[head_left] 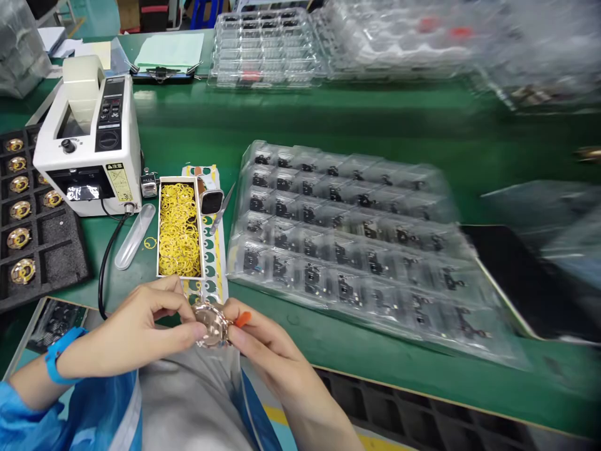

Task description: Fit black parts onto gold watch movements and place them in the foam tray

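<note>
Close in front of my body, both hands hold a small round watch case (211,327) with a shiny, rose-gold look. My left hand (162,319), with a blue wristband, pinches its left side between thumb and fingers. On the other side, the fingers and thumb of my right hand (263,341) grip the rim. A small orange tab (243,319) sticks out between those right fingers; what it belongs to is hidden. Just beyond the hands stands an open white box (203,238) full of thin yellow rings (178,232), beside a sheet of yellow-edged stickers (218,263).
A white tape dispenser (89,147) stands at left, beside a black foam tray (66,241) holding several gold-ringed round parts. Clear blister trays (328,219) with small dark parts cover the middle. A dark flat device (511,275) lies at right. More clear trays (267,53) sit behind.
</note>
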Demonstrator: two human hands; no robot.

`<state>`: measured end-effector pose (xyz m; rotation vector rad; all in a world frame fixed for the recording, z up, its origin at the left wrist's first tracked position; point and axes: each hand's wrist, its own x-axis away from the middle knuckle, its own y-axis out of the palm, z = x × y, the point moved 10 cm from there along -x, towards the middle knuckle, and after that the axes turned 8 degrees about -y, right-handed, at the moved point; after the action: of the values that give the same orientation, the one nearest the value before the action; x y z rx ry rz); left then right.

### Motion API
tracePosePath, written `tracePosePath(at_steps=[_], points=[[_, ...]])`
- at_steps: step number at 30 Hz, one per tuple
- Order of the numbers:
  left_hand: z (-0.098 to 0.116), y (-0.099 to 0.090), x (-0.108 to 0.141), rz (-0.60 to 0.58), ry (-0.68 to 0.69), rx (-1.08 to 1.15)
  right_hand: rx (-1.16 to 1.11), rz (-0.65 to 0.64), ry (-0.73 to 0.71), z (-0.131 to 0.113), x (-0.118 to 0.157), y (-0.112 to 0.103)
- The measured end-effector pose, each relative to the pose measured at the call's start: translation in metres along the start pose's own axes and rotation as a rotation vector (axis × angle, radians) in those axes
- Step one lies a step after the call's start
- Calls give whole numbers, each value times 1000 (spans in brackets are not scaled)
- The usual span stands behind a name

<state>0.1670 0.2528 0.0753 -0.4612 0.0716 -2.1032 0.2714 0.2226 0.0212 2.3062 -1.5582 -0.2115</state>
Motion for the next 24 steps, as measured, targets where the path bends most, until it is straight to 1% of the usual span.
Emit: tracePosePath(at_steps=[7, 10, 13, 16, 18, 19, 20, 21, 22, 24], points=[[-3, 0, 0, 7, -18, -32, 101, 23, 18, 1, 1, -1], [-4, 0, 3, 60, -21, -135, 129, 38, 27, 2, 1, -1], [4, -3, 8, 177, 47, -349, 125, 53, 21, 3, 0, -3], [17, -15, 15, 356, 157, -583, 92, 72, -3, 1, -2, -5], [26, -28, 22, 492, 244, -603, 74, 80, -8, 0, -4, -6], [30, -34, 25, 545, 298, -560, 68, 83, -6, -1, -6, -7], [33, -37, 28, 566, 360, -496, 62, 85, -3, -2, -7, -7], [36, -36, 28, 551, 427, -426, 55, 87, 6, -2, -7, -7], [37, -31, 27, 505, 485, -357, 46, 88, 17, -1, -7, -6], [34, -16, 17, 354, 539, -214, 11, 83, 56, 5, -5, -1]])
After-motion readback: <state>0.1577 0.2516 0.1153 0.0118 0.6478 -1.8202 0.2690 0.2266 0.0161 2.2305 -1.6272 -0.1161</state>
